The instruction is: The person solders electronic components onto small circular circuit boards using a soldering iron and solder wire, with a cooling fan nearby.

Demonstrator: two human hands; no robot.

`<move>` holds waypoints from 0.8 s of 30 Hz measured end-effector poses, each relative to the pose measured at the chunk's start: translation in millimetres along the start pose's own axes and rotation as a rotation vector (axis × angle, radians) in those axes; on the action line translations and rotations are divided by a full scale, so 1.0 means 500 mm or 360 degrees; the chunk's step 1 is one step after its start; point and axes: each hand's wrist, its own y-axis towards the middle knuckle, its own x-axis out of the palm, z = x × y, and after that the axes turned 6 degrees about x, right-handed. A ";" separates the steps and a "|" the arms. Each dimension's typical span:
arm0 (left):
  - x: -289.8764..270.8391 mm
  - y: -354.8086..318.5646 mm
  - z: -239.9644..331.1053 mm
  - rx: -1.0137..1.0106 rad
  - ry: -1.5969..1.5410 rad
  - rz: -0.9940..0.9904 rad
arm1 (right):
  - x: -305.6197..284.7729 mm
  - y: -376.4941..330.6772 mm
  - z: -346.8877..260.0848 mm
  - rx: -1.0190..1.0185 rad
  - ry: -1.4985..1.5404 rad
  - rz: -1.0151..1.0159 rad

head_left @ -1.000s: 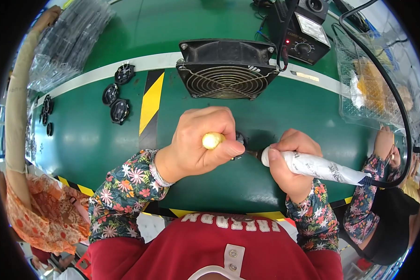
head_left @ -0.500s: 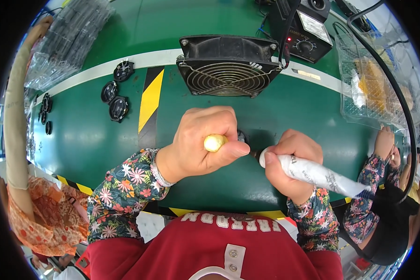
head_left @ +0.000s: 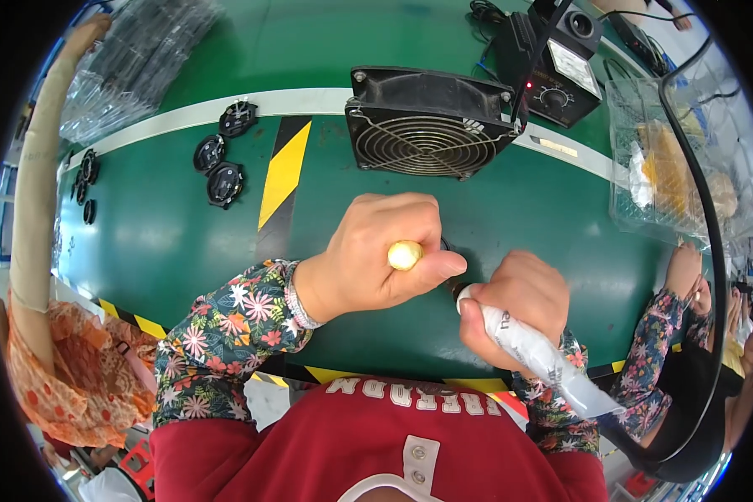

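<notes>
My left hand (head_left: 376, 251) is closed round a stick-like thing; only its pale yellow, rounded end (head_left: 405, 255) shows, at the top of the fist. My right hand (head_left: 519, 305) grips a white-wrapped tool (head_left: 531, 356), with a dark front end pointing toward my left hand and a narrowing tail slanting down to the right. Both hands are held close together above the green bench. Between them, a small dark part is mostly hidden behind my left thumb, and I cannot tell what it is.
A black fan (head_left: 427, 151) with a wire guard stands ahead. Behind it to the right is a black box with a dial (head_left: 555, 99). Dark watch cases (head_left: 225, 184) lie at left. A clear plastic tray (head_left: 632, 213) and a hanging black cable (head_left: 707, 192) are on the right. People sit on both sides.
The white-wrapped tool has tilted more steeply, its tail swinging down and left. My right hand has turned with it. My left hand keeps its grip; the whole view has shifted slightly.
</notes>
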 end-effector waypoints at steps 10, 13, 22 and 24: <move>0.010 -0.001 -0.004 0.0029 -0.0007 0.0147 | -0.012 -0.013 0.003 0.0094 0.0067 0.0292; 0.009 0.000 -0.002 0.0048 0.0002 0.0132 | -0.015 -0.016 0.005 0.0233 -0.0035 0.0343; 0.003 -0.008 0.005 0.0190 0.0051 0.0098 | -0.015 -0.023 0.027 0.0608 0.0389 0.0506; -0.003 -0.003 0.016 0.0283 0.0020 0.0109 | -0.017 -0.024 0.029 0.0598 0.0387 0.0534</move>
